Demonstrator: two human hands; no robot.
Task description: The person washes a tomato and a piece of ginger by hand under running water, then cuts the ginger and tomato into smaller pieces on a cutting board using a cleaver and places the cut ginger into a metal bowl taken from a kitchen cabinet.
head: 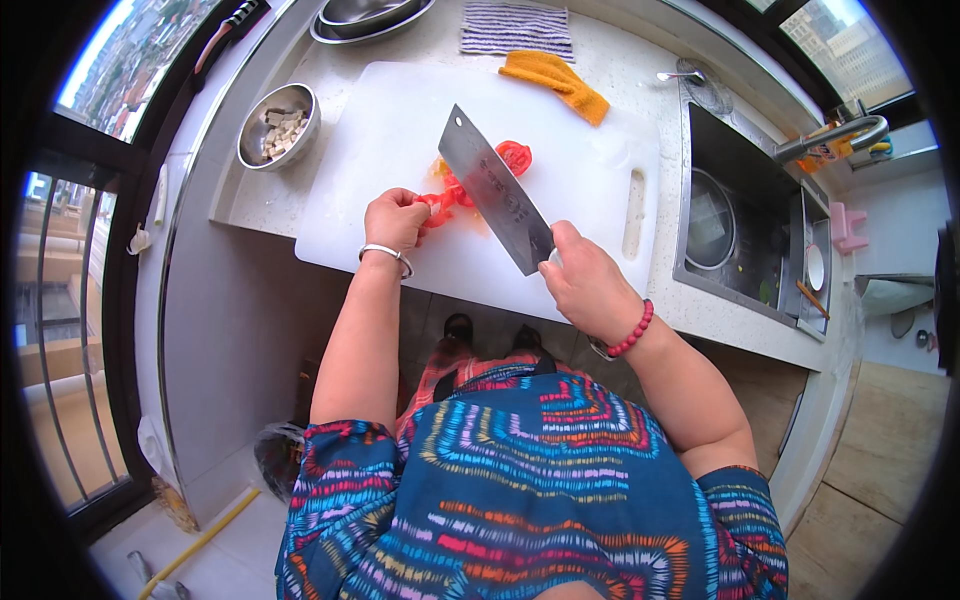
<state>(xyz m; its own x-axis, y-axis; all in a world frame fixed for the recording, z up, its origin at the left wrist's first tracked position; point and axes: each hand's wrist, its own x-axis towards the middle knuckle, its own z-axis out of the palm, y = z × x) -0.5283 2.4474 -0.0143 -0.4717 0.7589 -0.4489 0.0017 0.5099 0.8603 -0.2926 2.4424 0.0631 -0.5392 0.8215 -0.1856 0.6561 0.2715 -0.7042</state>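
On a white plastic cutting board (360,150), cut tomato pieces (450,193) lie in a wet patch, partly hidden under the blade. My right hand (592,281) grips the handle of a Chinese cleaver (495,187), its broad blade slanting up to the left over the tomato. At the blade's left side, my left hand (397,220) has its fingers closed on red tomato pieces (436,208). A tomato half (514,158), cut face up, lies just right of the blade.
A steel bowl of pale cubes (279,127) stands left of the board. Behind it are stacked steel bowls (367,16), a striped cloth (516,30) and an orange cloth (556,81) overlapping the board. A sink (739,217) with a faucet (832,139) is at the right.
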